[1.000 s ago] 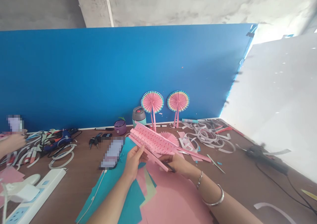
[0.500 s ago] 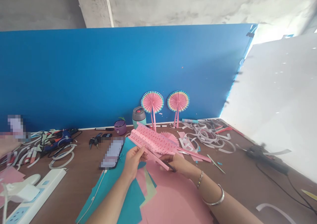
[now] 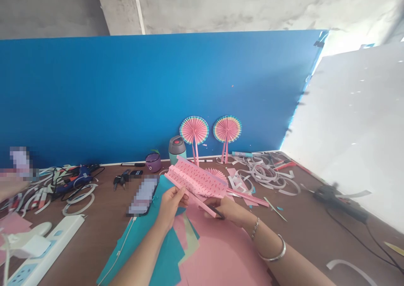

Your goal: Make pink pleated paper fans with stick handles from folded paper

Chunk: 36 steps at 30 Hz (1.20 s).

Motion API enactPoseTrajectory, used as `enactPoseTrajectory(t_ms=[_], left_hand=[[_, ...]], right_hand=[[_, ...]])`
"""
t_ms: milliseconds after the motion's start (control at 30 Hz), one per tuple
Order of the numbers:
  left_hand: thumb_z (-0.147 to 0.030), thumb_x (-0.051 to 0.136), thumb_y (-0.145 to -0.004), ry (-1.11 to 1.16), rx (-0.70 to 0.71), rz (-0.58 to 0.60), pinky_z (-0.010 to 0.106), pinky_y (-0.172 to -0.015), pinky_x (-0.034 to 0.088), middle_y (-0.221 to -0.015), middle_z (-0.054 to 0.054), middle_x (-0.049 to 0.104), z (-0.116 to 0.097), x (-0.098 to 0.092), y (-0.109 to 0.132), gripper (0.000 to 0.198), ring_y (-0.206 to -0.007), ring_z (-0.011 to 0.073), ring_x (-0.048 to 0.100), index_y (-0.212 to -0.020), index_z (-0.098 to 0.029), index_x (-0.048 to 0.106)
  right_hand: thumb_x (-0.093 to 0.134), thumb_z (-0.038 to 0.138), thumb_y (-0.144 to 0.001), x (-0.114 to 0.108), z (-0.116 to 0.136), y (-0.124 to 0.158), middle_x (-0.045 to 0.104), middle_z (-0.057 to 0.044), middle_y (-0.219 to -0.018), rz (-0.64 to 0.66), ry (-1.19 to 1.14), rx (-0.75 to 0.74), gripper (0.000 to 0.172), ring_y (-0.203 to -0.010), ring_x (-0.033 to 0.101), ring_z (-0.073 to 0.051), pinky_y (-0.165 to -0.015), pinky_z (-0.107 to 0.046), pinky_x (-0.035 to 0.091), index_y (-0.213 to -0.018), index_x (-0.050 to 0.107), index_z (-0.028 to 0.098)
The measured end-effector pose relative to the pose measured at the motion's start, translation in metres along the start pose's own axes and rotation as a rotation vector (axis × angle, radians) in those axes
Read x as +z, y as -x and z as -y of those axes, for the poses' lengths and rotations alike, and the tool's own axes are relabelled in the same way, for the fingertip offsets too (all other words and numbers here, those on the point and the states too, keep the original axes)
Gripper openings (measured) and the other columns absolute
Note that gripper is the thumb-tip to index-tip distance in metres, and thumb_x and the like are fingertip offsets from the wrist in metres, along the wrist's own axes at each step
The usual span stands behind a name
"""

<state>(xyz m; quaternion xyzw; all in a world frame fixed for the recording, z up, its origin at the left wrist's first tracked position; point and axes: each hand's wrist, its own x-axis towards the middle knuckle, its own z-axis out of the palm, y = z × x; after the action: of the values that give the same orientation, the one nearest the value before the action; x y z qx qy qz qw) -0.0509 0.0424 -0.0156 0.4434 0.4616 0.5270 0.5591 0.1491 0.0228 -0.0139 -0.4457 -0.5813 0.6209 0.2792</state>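
My left hand (image 3: 173,201) pinches the near edge of a pink patterned paper (image 3: 197,177), where a narrow pink strip (image 3: 198,202) runs down to the right. At the strip's right end, my right hand (image 3: 221,209) is closed around a dark-handled tool (image 3: 220,215), which looks like scissors; its blades are hidden. Below both hands lie a large pink sheet (image 3: 224,252) and teal paper (image 3: 167,252).
Two pleated fans (image 3: 194,130) stand against the blue panel (image 3: 94,96). A phone (image 3: 143,195), a power strip (image 3: 47,252), curled white strips (image 3: 261,172) and a glue gun (image 3: 341,204) lie around. Another person's hand (image 3: 12,187) shows at far left.
The patterned paper's upper left end has shifted slightly, and the strip along its near edge stands a little further apart from it. Both hands have barely moved.
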Motion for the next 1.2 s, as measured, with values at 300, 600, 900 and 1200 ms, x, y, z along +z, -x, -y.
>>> enactPoseTrajectory(t_ms=[300, 600, 900, 1200], left_hand=[[-0.051, 0.072, -0.06, 0.048, -0.007, -0.001, 0.023, -0.052, 0.046, -0.055, 0.0, 0.06, 0.0002, 0.0012, 0.0009, 0.038, -0.049, 0.0114, 0.057, -0.06, -0.015, 0.057], [-0.048, 0.073, -0.06, 0.084, -0.022, 0.022, 0.022, -0.052, 0.045, -0.055, -0.001, 0.061, -0.0025, 0.0005, 0.0027, 0.037, -0.048, 0.0103, 0.057, -0.061, -0.015, 0.058], [-0.046, 0.072, -0.064, 0.025, -0.028, 0.115, 0.021, -0.05, 0.044, -0.057, 0.0, 0.062, 0.0031, 0.0007, 0.002, 0.034, -0.049, 0.0104, 0.058, -0.064, -0.014, 0.06], [-0.044, 0.074, -0.063, 0.064, -0.028, 0.126, 0.022, -0.051, 0.046, -0.058, 0.001, 0.063, 0.0038, 0.001, 0.003, 0.032, -0.05, 0.0112, 0.059, -0.065, -0.015, 0.062]], right_hand=[[0.064, 0.022, -0.06, 0.0005, 0.0019, -0.0005, 0.062, 0.001, -0.074, -0.012, 0.002, 0.03, 0.027, -0.056, 0.037, -0.008, -0.049, -0.02, 0.027, -0.085, 0.074, 0.02], [0.05, 0.013, -0.055, -0.0018, 0.0041, 0.0016, 0.064, 0.0, -0.074, -0.039, 0.041, 0.025, 0.038, -0.056, 0.04, -0.008, -0.049, -0.019, 0.028, -0.084, 0.074, 0.02], [0.05, 0.014, -0.055, 0.0029, 0.0038, 0.0, 0.046, 0.005, -0.057, 0.009, -0.004, 0.021, 0.028, -0.052, 0.027, -0.007, -0.049, -0.021, 0.023, -0.075, 0.069, 0.018], [0.045, 0.013, -0.055, 0.0006, 0.0047, 0.0013, 0.031, 0.007, -0.052, 0.083, -0.022, -0.029, 0.022, -0.051, 0.021, -0.008, -0.049, -0.023, 0.018, -0.069, 0.062, 0.017]])
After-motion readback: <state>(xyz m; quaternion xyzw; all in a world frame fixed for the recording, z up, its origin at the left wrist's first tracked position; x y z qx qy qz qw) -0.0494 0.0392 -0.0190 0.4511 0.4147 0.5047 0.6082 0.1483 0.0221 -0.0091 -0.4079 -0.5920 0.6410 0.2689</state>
